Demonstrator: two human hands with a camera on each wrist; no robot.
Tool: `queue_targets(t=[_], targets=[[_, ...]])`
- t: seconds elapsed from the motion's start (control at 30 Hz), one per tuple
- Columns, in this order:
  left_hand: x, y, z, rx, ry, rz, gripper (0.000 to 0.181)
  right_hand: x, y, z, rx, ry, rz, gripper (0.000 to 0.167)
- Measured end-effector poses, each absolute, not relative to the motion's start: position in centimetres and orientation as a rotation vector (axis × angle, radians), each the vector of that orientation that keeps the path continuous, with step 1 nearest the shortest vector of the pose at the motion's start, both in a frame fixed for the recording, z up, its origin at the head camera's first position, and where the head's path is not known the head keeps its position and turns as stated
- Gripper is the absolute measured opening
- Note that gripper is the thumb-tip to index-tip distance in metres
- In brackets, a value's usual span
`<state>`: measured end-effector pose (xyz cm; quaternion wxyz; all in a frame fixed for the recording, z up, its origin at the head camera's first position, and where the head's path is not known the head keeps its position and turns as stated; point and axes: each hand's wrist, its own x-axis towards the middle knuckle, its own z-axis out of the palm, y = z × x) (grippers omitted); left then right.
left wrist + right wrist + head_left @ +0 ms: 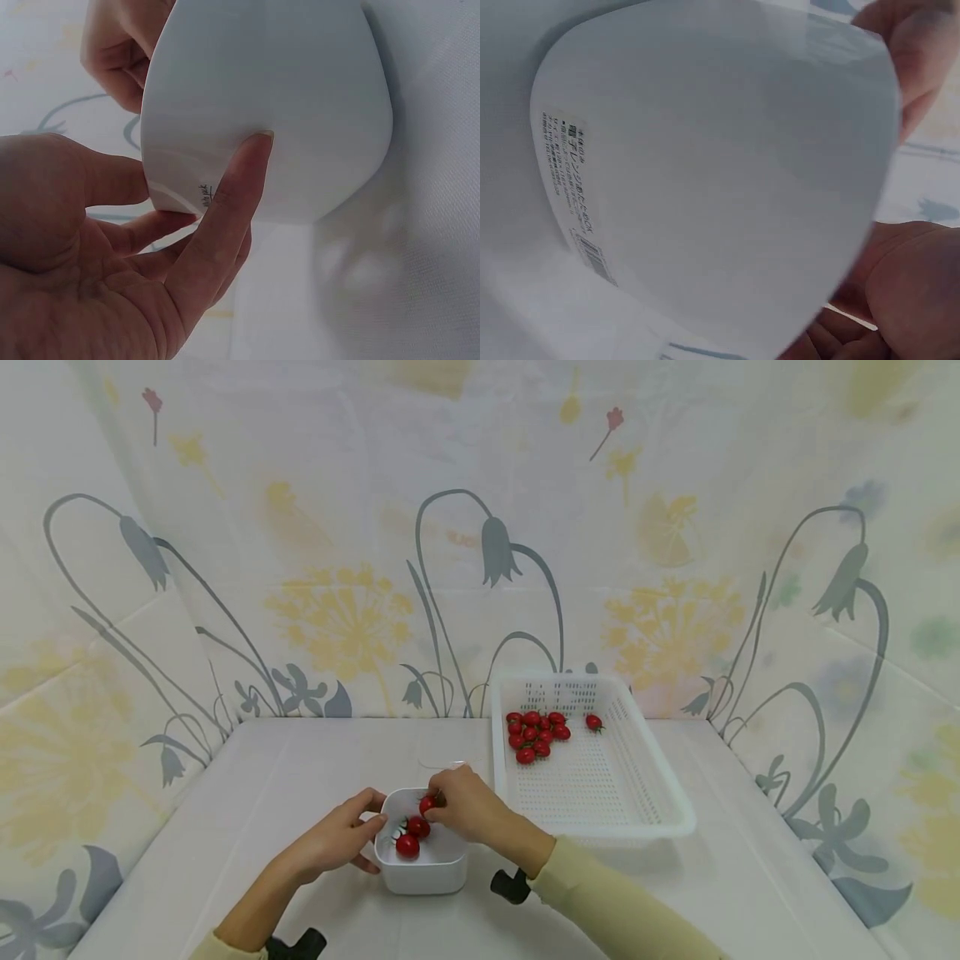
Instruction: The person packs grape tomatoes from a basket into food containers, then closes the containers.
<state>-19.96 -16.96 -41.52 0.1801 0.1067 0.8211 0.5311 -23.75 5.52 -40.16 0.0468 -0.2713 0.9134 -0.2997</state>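
A white square container stands at the table's front middle, two red cherry tomatoes lying inside. My left hand holds its left side; in the left wrist view, the thumb presses the outer wall while other fingers reach the rim. Over the container's far right part, my right hand pinches another cherry tomato between thumb and fingertips. Whether that tomato touches the bottom is hidden. The right wrist view shows a printed label on the container's outer wall and hides the pinched tomato.
A white perforated basket sits behind and to the right, with a cluster of red cherry tomatoes at its left and a single one apart. A faint transparent lid-like piece lies behind the container. A flower-patterned sheet hangs behind.
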Motion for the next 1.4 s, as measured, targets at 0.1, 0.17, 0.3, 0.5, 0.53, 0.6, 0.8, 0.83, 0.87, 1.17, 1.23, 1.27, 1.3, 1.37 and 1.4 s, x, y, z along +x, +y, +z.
queue_targets(t=[0.1, 0.17, 0.3, 0.5, 0.53, 0.6, 0.8, 0.83, 0.87, 1.17, 1.23, 1.27, 1.3, 1.37, 1.4], targets=[[-19.9, -17.0, -41.5, 0.309, 2.314, 1.505, 0.028, -23.7, 4.9, -40.6, -0.851, 2.845, -0.779, 0.009], [-19.9, -17.0, -41.5, 0.316, 2.313, 1.508, 0.028, -23.7, 4.5, -40.9, -0.856, 2.879, -0.667, 0.01], [-19.9, -17.1, -41.5, 0.327, 2.313, 1.512, 0.028, -23.6, 3.8, -41.4, -0.87, 2.914, -0.488, 0.009], [-19.9, -17.2, -41.6, 0.339, 2.308, 1.515, 0.028, -23.6, 3.3, -41.8, -0.924, 2.936, -0.343, 0.007], [-19.9, -17.2, -41.6, 0.339, 2.309, 1.514, 0.028, -23.6, 3.2, -41.8, -0.93, 2.937, -0.323, 0.007], [-19.9, -17.2, -41.5, 0.338, 2.311, 1.511, 0.028, -23.7, 3.0, -42.1, -0.942, 2.94, -0.282, 0.005], [-19.9, -17.2, -41.5, 0.344, 2.306, 1.513, 0.028, -23.7, 2.8, -42.4, -0.956, 2.917, -0.239, 0.004], [-19.9, -17.2, -41.5, 0.346, 2.304, 1.514, 0.028, -23.7, 2.9, -42.3, -0.96, 2.906, -0.263, 0.005], [-19.9, -17.2, -41.6, 0.347, 2.302, 1.513, 0.027, -23.6, 3.0, -42.2, -0.964, 2.893, -0.294, 0.005], [-20.0, -17.1, -41.5, 0.322, 2.309, 1.504, 0.026, -23.0, 4.9, -39.6, -1.019, 2.781, -0.468, 0.019], [-20.0, -17.0, -41.5, 0.31, 2.313, 1.501, 0.026, -22.7, 5.7, -38.8, -1.018, 2.772, -0.486, 0.024], [-20.0, -17.0, -41.6, 0.303, 2.315, 1.5, 0.026, -22.5, 6.1, -38.5, -1.019, 2.771, -0.494, 0.027], [-20.0, -17.0, -41.6, 0.298, 2.318, 1.498, 0.026, -22.4, 6.5, -38.1, -1.028, 2.772, -0.498, 0.029], [-20.0, -17.0, -41.6, 0.289, 2.326, 1.493, 0.027, -22.2, 7.3, -37.5, -1.033, 2.767, -0.525, 0.033], [-20.0, -16.9, -41.6, 0.286, 2.331, 1.49, 0.027, -22.2, 7.7, -37.2, -1.04, 2.763, -0.543, 0.033]])
